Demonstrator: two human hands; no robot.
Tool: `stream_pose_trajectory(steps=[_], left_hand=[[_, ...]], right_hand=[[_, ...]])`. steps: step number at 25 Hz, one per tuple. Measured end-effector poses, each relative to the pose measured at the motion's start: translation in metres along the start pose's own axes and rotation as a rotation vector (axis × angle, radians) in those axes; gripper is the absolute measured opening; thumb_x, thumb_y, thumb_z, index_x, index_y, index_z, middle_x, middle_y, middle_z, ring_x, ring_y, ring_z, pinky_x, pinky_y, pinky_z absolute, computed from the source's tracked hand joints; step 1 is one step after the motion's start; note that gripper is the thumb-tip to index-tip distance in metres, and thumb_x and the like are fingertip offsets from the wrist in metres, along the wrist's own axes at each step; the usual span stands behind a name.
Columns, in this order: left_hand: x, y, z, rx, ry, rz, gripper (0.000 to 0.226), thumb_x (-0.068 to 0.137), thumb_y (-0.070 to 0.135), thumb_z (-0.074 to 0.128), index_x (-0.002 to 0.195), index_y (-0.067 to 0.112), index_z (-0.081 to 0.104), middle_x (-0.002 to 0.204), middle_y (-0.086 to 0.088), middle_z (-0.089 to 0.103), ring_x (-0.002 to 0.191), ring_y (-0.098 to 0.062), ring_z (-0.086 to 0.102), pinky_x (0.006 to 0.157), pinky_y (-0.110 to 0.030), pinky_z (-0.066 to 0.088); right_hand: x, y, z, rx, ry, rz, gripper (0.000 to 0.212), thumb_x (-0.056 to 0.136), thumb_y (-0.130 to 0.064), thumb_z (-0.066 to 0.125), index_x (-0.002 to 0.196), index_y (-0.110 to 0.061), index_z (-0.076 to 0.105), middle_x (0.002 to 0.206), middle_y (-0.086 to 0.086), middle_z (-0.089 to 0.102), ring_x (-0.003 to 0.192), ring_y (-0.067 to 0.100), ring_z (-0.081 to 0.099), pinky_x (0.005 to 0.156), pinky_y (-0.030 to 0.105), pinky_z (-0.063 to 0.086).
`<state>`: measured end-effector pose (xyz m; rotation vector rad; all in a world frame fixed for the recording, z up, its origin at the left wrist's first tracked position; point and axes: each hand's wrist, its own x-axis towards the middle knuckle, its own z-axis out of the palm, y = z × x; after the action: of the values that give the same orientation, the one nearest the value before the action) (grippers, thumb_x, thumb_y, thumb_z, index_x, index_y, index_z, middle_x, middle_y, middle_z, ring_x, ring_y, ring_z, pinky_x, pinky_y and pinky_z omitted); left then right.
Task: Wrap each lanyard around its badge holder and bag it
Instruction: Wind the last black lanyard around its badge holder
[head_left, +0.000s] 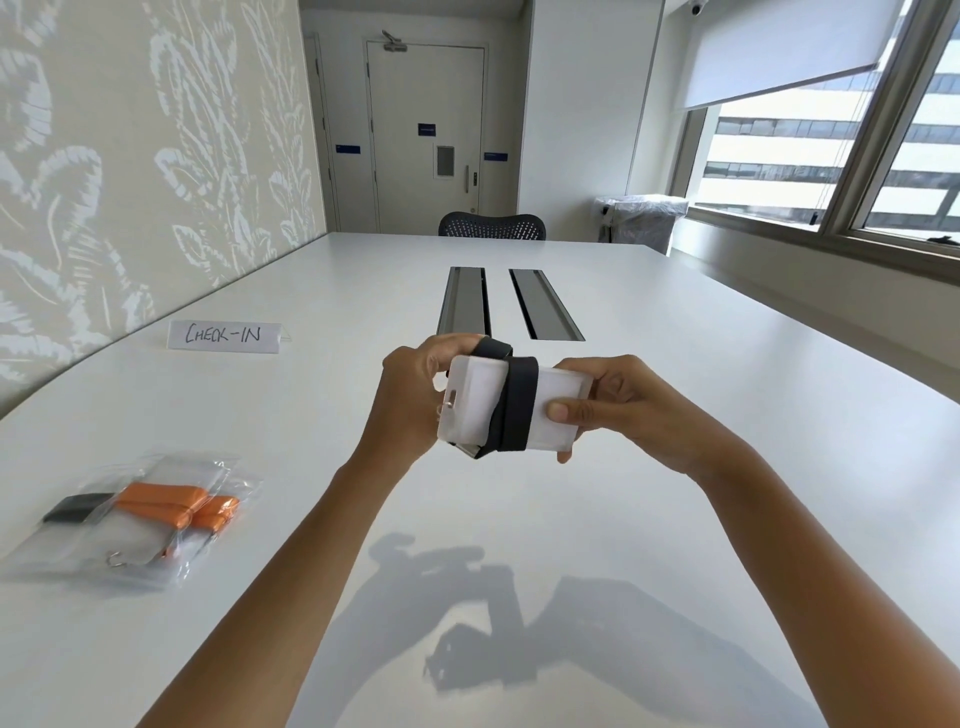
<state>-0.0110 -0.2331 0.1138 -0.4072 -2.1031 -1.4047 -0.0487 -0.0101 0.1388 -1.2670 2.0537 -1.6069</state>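
Item 1: we list one frosted white plastic badge holder (480, 402), held above the white desk (675, 519), with a flat black fabric lanyard (517, 405) banded around its middle.
Hands: we note the left hand (410, 395) curled round the holder's left end, a lanyard loop over its fingers; the right hand (613, 405) grips the right end, thumb on the front face.
Item 2: clear plastic bags (135, 519) on the desk's left, holding orange-wrapped holders and one black.
Item 3: a folded paper "CHECK-IN" card (224, 336), beside the wall.
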Motion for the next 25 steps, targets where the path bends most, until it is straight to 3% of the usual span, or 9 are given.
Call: stream_pose_trajectory(steps=[3,4,6,8,11,15,20,22,25], left_hand=[[-0.002,-0.001,0.005,0.098,0.055,0.038,0.05,0.063,0.002,0.052,0.069,0.05,0.062,0.062,0.028,0.06,0.061,0.002,0.054,0.054,-0.007,0.038],[-0.003,-0.001,0.008,0.117,0.062,0.019,0.048,0.062,0.003,0.051,0.056,0.05,0.055,0.049,0.025,0.05,0.052,-0.003,0.042,0.049,-0.007,0.032],[-0.005,-0.003,0.014,0.113,0.079,-0.042,0.045,0.069,0.003,0.06,0.049,0.04,0.046,0.044,0.015,0.041,0.05,-0.006,0.028,0.047,-0.009,0.027],[-0.008,-0.008,0.021,0.111,0.109,-0.061,0.044,0.078,0.004,0.07,0.058,0.034,0.044,0.049,0.014,0.042,0.052,-0.004,0.034,0.049,-0.01,0.029],[-0.008,-0.011,0.029,0.084,0.132,-0.084,0.019,0.084,0.012,0.069,0.082,0.022,0.053,0.067,0.014,0.055,0.064,0.003,0.049,0.058,-0.01,0.033],[-0.013,-0.013,0.036,0.006,0.119,-0.137,0.031,0.093,0.023,0.06,0.115,0.025,0.038,0.085,0.003,0.071,0.083,-0.006,0.063,0.07,-0.011,0.042],[-0.017,-0.013,0.045,0.065,0.061,-0.092,0.007,0.102,0.025,0.043,0.107,0.026,0.048,0.073,0.005,0.064,0.065,0.002,0.055,0.057,-0.012,0.033],[-0.017,-0.011,0.049,0.085,0.027,-0.067,0.01,0.102,0.027,0.041,0.102,0.024,0.051,0.073,0.004,0.057,0.067,-0.004,0.058,0.063,-0.015,0.034],[-0.018,-0.012,0.052,0.195,-0.023,-0.078,0.012,0.099,0.034,0.045,0.105,0.025,0.05,0.077,0.0,0.06,0.074,-0.008,0.055,0.083,-0.033,0.033]], right_hand=[[0.001,-0.002,-0.001,0.008,0.027,-0.023,0.015,0.091,-0.001,0.06,0.101,0.009,0.064,0.086,0.015,0.064,0.069,0.032,0.059,0.067,0.036,0.055],[0.001,-0.001,-0.002,0.009,0.051,-0.028,0.016,0.09,-0.002,0.061,0.101,0.009,0.064,0.086,0.016,0.064,0.068,0.031,0.06,0.067,0.035,0.055],[0.002,0.001,-0.004,0.026,0.12,-0.032,0.021,0.089,-0.004,0.062,0.105,0.01,0.064,0.087,0.02,0.063,0.064,0.027,0.062,0.066,0.033,0.056],[0.004,0.005,-0.004,0.05,0.19,-0.027,0.021,0.09,-0.004,0.062,0.105,0.009,0.064,0.088,0.02,0.063,0.063,0.026,0.062,0.066,0.034,0.057],[0.006,0.012,-0.002,0.075,0.249,-0.016,0.018,0.092,-0.007,0.061,0.105,0.006,0.066,0.089,0.021,0.064,0.065,0.029,0.062,0.067,0.035,0.056],[0.008,0.013,0.001,0.188,0.34,-0.026,0.025,0.093,-0.01,0.061,0.111,0.005,0.066,0.096,0.021,0.065,0.075,0.027,0.061,0.068,0.034,0.056],[0.008,0.01,-0.005,0.207,0.498,-0.004,0.025,0.093,-0.006,0.059,0.112,0.01,0.062,0.096,0.022,0.058,0.073,0.027,0.058,0.066,0.035,0.058],[0.007,0.009,-0.006,0.187,0.521,0.014,0.024,0.094,-0.006,0.059,0.111,0.011,0.062,0.095,0.022,0.058,0.073,0.028,0.057,0.065,0.034,0.058],[0.007,0.006,-0.006,0.139,0.548,0.034,0.023,0.094,-0.005,0.059,0.11,0.011,0.062,0.095,0.022,0.057,0.07,0.027,0.056,0.064,0.034,0.059]])
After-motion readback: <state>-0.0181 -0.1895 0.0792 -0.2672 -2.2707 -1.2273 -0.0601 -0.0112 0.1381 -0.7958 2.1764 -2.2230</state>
